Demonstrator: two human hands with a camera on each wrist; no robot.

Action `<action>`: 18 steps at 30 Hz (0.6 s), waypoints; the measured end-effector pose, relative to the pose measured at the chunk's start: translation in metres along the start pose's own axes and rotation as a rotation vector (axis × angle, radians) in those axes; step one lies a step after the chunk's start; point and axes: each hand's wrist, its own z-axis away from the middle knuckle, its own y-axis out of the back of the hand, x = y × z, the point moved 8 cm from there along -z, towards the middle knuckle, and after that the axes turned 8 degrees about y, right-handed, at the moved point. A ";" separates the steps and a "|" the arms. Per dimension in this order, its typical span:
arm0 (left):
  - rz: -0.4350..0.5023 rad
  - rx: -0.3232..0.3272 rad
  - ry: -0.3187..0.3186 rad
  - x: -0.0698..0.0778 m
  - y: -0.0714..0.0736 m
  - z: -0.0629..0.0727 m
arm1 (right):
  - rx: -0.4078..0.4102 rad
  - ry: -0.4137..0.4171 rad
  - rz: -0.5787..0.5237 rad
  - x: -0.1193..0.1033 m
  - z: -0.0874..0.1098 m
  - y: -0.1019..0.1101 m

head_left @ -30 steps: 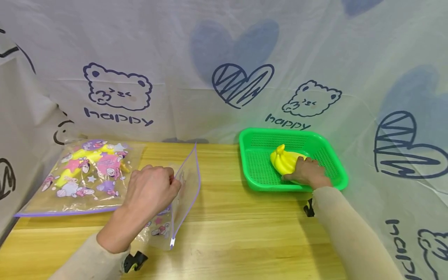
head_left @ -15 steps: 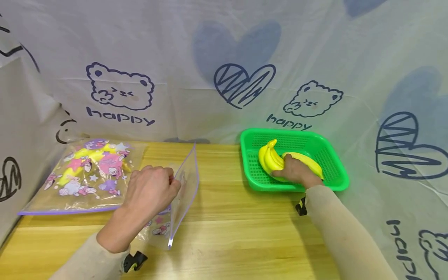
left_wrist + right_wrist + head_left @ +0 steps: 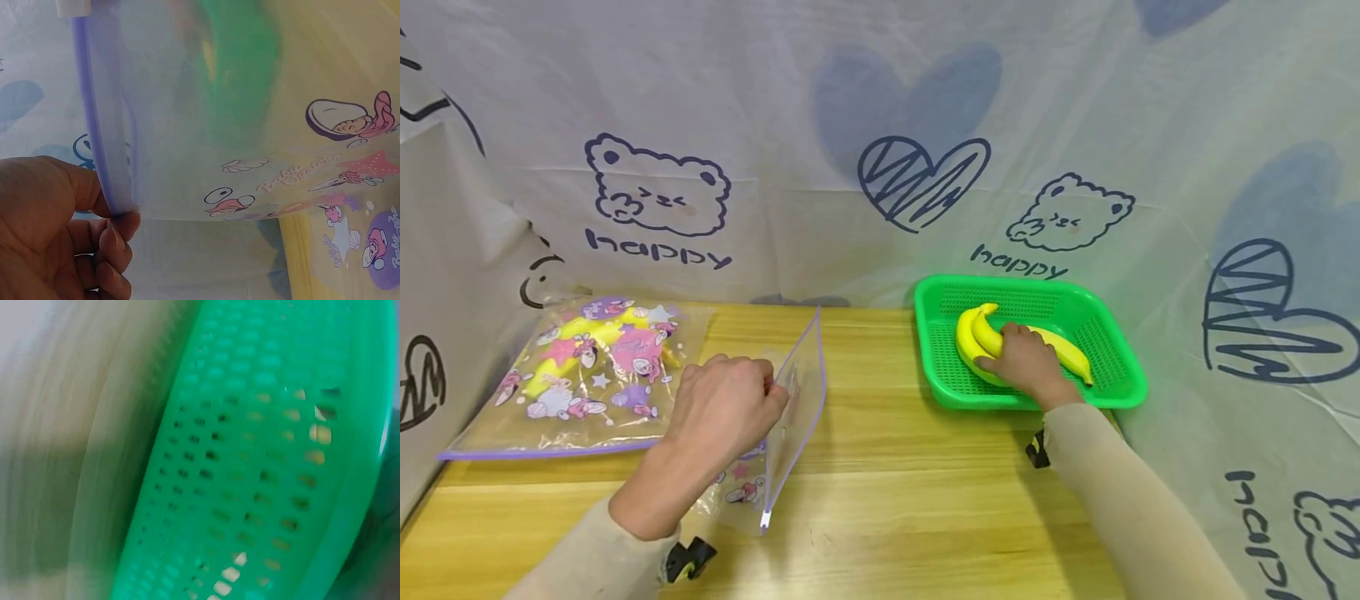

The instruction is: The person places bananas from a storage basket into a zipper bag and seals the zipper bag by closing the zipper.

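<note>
My left hand [image 3: 726, 408] pinches the top edge of a clear zip bag [image 3: 793, 408] with purple trim, holding its mouth apart. In the left wrist view, thumb and fingers [image 3: 119, 247] grip the corner of the bag's purple zip strip [image 3: 94, 119]. Inside the green basket [image 3: 928, 358], my right hand [image 3: 1030, 362] grips a yellow banana bunch [image 3: 967, 337], thumb on the near side and fingers over the top. Another banana [image 3: 1071, 354] lies to the right of that hand, partly covered by it. The right wrist view shows mostly the basket's perforated wall [image 3: 250, 456].
A second printed zip bag [image 3: 595, 429], with yellow things inside, lies flat at the left of the wooden table [image 3: 910, 500]. A white cloth [image 3: 790, 108] with bear and heart drawings hangs behind and along the sides.
The right hand has shifted left in the basket along with the banana bunch, which has turned a little. The banana on the right has come into view. The left hand stays at the bag.
</note>
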 end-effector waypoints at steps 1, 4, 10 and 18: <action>-0.001 -0.002 0.001 0.000 0.000 0.000 | 0.006 -0.011 0.037 -0.004 0.000 0.000; -0.001 -0.011 0.002 0.002 0.000 0.000 | 0.021 -0.041 0.131 -0.014 -0.001 -0.002; -0.005 -0.016 0.002 0.003 0.000 0.000 | 0.041 -0.092 0.207 -0.028 -0.011 -0.006; -0.010 -0.014 0.000 0.002 0.000 0.001 | 0.061 -0.142 0.216 -0.029 -0.013 -0.010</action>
